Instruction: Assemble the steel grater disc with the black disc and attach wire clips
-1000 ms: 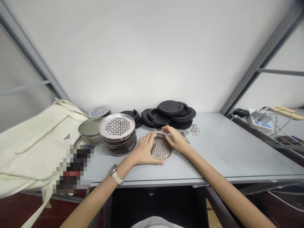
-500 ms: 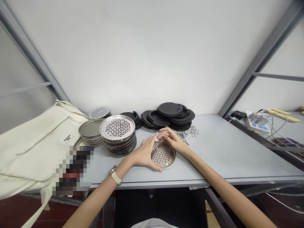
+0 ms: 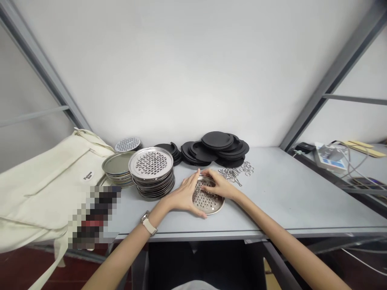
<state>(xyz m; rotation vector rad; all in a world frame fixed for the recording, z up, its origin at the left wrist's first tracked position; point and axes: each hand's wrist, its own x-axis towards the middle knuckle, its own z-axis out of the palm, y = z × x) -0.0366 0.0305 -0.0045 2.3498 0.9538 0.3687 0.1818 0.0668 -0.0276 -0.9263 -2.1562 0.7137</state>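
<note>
A round metal grater disc (image 3: 208, 201) with a raised rim lies on the grey table, perforated side up. Around its left edge curves my left hand (image 3: 186, 196), thumb at the near rim and fingers at the far rim. My right hand (image 3: 219, 185) reaches over the far right part of the disc, its thumb above the holes and its fingers bent near the far rim. Whether its fingertips pinch something small is too hidden to tell. Just beyond that hand lie small metal clips (image 3: 231, 175) and metal rings (image 3: 247, 168).
Left of my hands stands a tall stack of grater discs (image 3: 151, 163), with a stack of plain discs (image 3: 118, 164) beside it. Black round pieces (image 3: 217, 141) are piled by the wall. A cream bag (image 3: 60, 173) covers the left; a cabled device (image 3: 329, 157) sits right.
My right hand has moved from the disc's far rim toward me and inward, with its thumb now over the perforated surface. My left hand keeps its hold on the disc.
</note>
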